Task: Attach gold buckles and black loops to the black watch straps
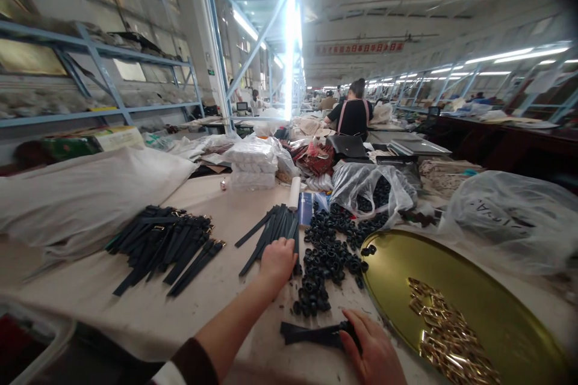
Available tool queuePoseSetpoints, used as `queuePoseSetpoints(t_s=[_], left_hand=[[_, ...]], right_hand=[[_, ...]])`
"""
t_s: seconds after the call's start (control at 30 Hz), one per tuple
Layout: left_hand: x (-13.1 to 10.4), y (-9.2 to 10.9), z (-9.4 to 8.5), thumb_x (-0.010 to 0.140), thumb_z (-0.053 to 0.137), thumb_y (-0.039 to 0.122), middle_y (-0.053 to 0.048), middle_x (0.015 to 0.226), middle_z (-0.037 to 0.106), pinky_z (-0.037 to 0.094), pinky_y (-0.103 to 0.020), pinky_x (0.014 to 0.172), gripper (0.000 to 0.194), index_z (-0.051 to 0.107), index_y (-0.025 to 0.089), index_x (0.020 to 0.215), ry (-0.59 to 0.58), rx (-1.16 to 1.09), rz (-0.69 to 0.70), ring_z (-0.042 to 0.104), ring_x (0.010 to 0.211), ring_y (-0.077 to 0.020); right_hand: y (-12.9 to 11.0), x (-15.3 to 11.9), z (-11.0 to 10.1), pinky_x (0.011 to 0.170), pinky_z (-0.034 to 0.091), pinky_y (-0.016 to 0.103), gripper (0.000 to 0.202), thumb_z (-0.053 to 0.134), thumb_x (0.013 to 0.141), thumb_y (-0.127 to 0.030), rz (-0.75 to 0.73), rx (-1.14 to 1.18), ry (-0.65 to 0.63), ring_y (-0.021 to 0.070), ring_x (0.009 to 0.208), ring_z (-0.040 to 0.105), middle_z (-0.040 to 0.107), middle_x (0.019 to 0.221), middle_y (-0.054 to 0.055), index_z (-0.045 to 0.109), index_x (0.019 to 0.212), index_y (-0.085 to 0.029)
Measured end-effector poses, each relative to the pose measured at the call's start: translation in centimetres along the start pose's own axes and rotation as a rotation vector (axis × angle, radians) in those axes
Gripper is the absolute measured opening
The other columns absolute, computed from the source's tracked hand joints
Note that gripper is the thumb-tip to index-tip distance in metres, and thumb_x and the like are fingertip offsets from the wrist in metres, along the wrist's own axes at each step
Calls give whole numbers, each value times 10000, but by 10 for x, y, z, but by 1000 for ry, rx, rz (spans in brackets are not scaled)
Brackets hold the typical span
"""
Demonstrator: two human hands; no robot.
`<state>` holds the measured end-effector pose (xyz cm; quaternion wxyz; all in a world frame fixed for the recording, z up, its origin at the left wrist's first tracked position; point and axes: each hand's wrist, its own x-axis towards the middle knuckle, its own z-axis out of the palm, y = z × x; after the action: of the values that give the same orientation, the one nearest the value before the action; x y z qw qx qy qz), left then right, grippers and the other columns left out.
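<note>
My left hand [279, 261] reaches onto a fanned pile of flat black straps [274, 227] in the middle of the table, its fingers curled down over the near ends; the fingertips are partly hidden. At the front edge, my right hand [370, 349] is closed around one end of a short bundle of black straps [311, 334], which lies flat and points left. Small black loops [325, 246] are heaped between the hands and beyond them. To the left lie finished-looking black straps with gold buckles [167, 246].
An oval gold tray [397, 252] on the right carries gold buckles [451, 337]. Behind the loops sit a clear plastic bag [361, 183], a blue box [307, 207] and a white roll [295, 192]. White sheeting [103, 186] covers the left side. A person [352, 111] sits farther back.
</note>
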<state>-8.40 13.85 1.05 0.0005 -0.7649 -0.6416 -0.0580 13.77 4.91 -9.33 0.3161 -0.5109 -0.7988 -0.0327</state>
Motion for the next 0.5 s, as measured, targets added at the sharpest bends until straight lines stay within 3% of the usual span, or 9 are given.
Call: queuePoseSetpoints(t_s=[0.07,0.17,0.33,0.5], left_hand=[[21,-10,2,838,472,275,-94,935,580,457,-319,700,226,523,126,1000,-33,27,-67,573,824,-188],[34,-13,16,852,468,304,-66,946,576,479,-330,698,246,525,118,1002,-57,47,-126,573,798,-158],[31,-15,28,871,432,275,-79,983,568,481,-356,734,272,490,117,1085,-32,7,-143,574,844,-173],[21,-28,17,832,305,57,-218,1012,547,462,-388,736,401,378,12,1223,2,-131,-109,590,867,-244]], right_hand=[[-4,-1,-2,728,538,378,334,515,786,-398,45,14,5,252,866,639,682,967,104,588,1025,-176],[-7,-3,-9,782,516,382,302,463,819,-370,148,67,13,243,935,611,659,1014,98,571,1039,-195],[5,11,-27,858,447,361,284,362,856,-312,335,102,-3,218,986,561,615,1027,113,546,1016,-167],[32,50,-31,759,428,326,216,405,823,-233,420,56,-81,209,833,575,625,884,85,589,920,-174]])
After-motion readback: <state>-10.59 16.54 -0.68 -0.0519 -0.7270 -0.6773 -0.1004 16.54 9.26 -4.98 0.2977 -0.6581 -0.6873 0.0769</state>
